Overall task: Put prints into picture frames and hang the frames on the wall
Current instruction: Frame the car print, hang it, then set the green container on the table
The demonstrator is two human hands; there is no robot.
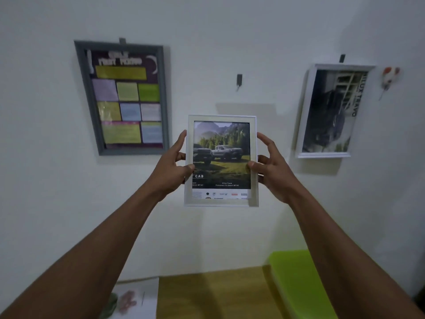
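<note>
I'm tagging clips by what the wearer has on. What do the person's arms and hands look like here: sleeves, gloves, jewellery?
The left forearm and right forearm are bare as far as the picture shows; no sleeve edge is in view. The left hand and right hand wear no gloves, and no watch, bracelet or ring shows.

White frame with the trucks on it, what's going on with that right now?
A person holds the white frame with the truck print up in front of the wall. The left hand grips its left edge and the right hand grips its right edge. It is not yet hung: an empty hook sits on the wall just above it. A grey frame already hangs to the left, and a white frame with a dark print to the right.
</note>
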